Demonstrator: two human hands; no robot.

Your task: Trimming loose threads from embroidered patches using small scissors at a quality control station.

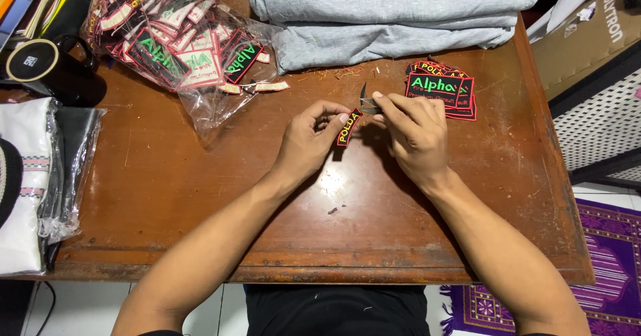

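Both forearms reach up from the near edge of the wooden counter (167, 196) and meet at its middle, which serves as the landmark from here on. At that middle the left hand (308, 142) pinches a small curved black patch (348, 127) with a red border and yellow lettering, fingers closed on its upper end. Touching the patch from the right, the right hand (415, 132) is closed on small thread snips (366, 99), the blades pointing up just above the patch. With the blades this close to the left fingertips, a slip could nick a finger or cut into the patch's red edge rather than a loose thread; that is a judgement from how tightly things sit. Right of the middle and a little farther back lies a loose stack of finished patches (442, 89). Far left of the middle, a clear plastic bag (183, 49) lies open and slumped, holding many more patches, some spilling from its mouth. Behind the middle rests folded grey cloth (394, 15).
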